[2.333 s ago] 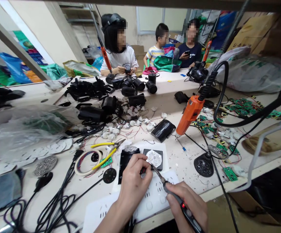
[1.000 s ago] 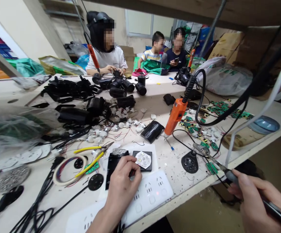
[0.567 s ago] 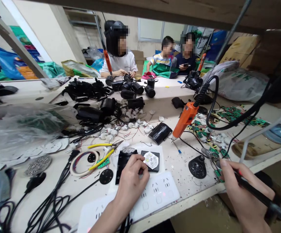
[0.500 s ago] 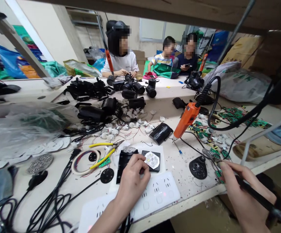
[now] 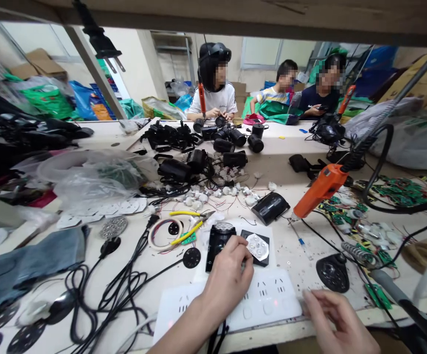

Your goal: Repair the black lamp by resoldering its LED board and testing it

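While the left hand (image 5: 231,270) leans in with bent fingers at the near-left edge of the white lens disc (image 5: 258,247), I cannot tell whether its fingertips close on the rim or on something hidden. The disc lies on the black square block (image 5: 263,259), at about two o'clock from that hand, with the black housing (image 5: 216,246) at eleven. The disc looks light and stiff, its clear lenses probably smooth, easily smudged or scratched, so the rim is the better hold, with a light pinch. The block looks rigid and flat-sided, best steadied by its outer edges; the housing seems hard and a bit slick, so take it by the side walls. At about four o'clock from the left hand, beside the power strip (image 5: 285,290), the right hand (image 5: 341,322) is loosely curled, fingers parted, nothing visible between them.
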A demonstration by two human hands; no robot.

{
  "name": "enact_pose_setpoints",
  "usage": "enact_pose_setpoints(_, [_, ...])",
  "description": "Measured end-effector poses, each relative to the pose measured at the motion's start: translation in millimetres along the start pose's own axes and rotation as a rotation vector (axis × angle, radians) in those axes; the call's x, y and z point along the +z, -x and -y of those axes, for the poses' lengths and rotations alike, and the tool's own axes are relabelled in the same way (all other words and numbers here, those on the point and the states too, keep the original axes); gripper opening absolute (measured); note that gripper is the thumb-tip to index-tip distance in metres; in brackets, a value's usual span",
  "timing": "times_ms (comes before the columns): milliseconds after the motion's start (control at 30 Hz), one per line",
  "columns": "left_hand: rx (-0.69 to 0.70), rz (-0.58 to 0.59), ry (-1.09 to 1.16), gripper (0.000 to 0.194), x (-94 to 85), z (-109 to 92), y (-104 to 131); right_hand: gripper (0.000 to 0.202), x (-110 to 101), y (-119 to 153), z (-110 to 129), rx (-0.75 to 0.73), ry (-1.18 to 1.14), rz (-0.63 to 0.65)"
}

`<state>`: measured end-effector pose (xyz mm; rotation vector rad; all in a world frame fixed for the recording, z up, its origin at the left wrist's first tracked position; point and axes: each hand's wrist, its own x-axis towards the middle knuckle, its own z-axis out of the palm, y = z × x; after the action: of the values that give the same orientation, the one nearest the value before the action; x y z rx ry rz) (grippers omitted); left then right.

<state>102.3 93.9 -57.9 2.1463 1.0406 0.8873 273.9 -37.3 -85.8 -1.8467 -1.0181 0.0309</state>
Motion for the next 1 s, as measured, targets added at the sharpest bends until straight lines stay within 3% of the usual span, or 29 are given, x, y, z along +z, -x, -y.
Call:
enact_pose_setpoints(100, [0.024,-0.012,0.005,0.014,-17.0,-2.7,3.3,0.024,20.9,-17.9,21.2,-0.361,0.034,0.174])
enact_pose_setpoints(167, [0.036,-0.07,-0.006,0.012,-36.4,1.8,5.0,0.029,35.4,-32.9,29.5,-0.487,0.05,0.25])
enact_pose_setpoints(333, [-0.068,-0.223,-0.166,0.012,-98.2,40.5,17.2,0.044,63.8,-51.1,32.8,-0.545,0.13,0.422])
enact_pose_setpoints(467, [-0.26,-0.204,-0.247,0.013,-127.8,72.5,36.3,0.038,68.5,-55.7,29.9,-0.579,0.137,0.471])
enact_pose_setpoints(567, [-0.346,-0.116,-0.262,0.011,-129.1,78.2,45.5,0.039,67.0,-61.3,28.2,-0.604,0.134,0.486])
enact_pose_setpoints(667, [-0.341,-0.022,-0.265,0.01,-118.6,70.6,45.9,0.038,65.8,-66.0,27.2,-0.62,0.122,0.503])
enact_pose_setpoints(833, [-0.29,0.115,-0.362,0.028,-97.9,56.9,39.2,0.039,62.2,-67.0,29.1,-0.621,0.133,0.552])
enact_pose_setpoints(1000, [-0.281,0.205,-0.444,0.046,-90.1,52.2,34.1,0.044,52.0,-61.8,33.4,-0.58,0.093,0.498])
